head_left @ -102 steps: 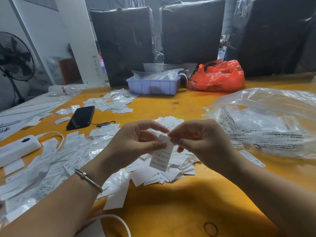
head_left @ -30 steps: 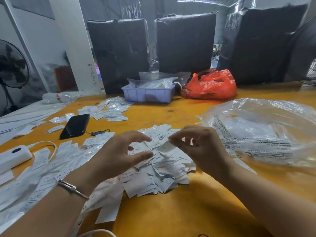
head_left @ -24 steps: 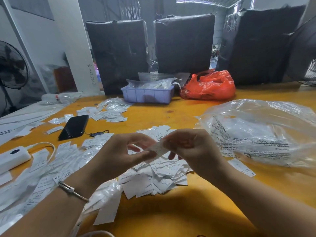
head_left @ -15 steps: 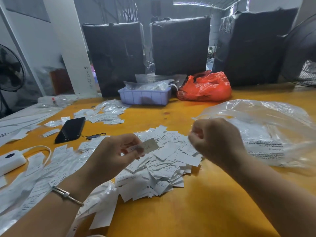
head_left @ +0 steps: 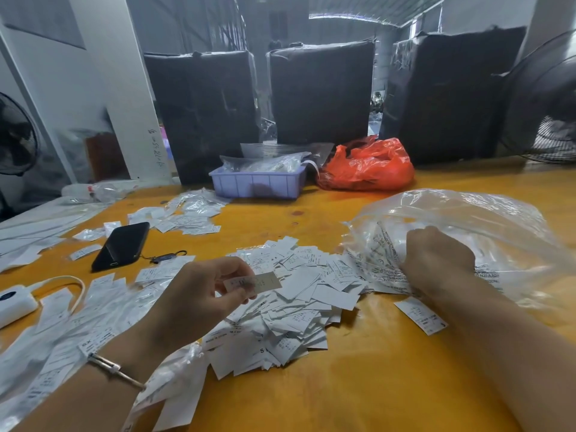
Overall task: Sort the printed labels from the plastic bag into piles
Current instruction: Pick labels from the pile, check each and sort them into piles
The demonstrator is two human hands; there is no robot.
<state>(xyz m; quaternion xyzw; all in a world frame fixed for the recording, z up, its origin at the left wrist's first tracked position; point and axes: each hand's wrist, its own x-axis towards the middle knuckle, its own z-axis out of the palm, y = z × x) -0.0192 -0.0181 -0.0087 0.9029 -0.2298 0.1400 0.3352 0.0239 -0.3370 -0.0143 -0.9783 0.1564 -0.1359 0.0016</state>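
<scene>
My left hand [head_left: 199,294] pinches one small white printed label [head_left: 258,282] between thumb and fingers, above a loose pile of labels [head_left: 293,310] at the table's middle. My right hand [head_left: 436,260] sits at the mouth of the clear plastic bag [head_left: 486,226] on the right, fingers curled against its printed edge; what they hold is hidden. A single label [head_left: 420,316] lies beside my right forearm. More labels and clear strips [head_left: 62,332] spread to the left, and another small pile [head_left: 187,213] lies further back.
A black phone [head_left: 121,246] with a small fob lies left of the pile. A white power bank [head_left: 14,302] with cable sits at the left edge. A lilac tray [head_left: 255,183] and an orange bag [head_left: 367,169] stand at the back, before black wrapped bundles. Fans stand at both sides.
My right hand let go of the label and moved right to the plastic bag's mouth. My left hand keeps the label. The view has tilted slightly up.
</scene>
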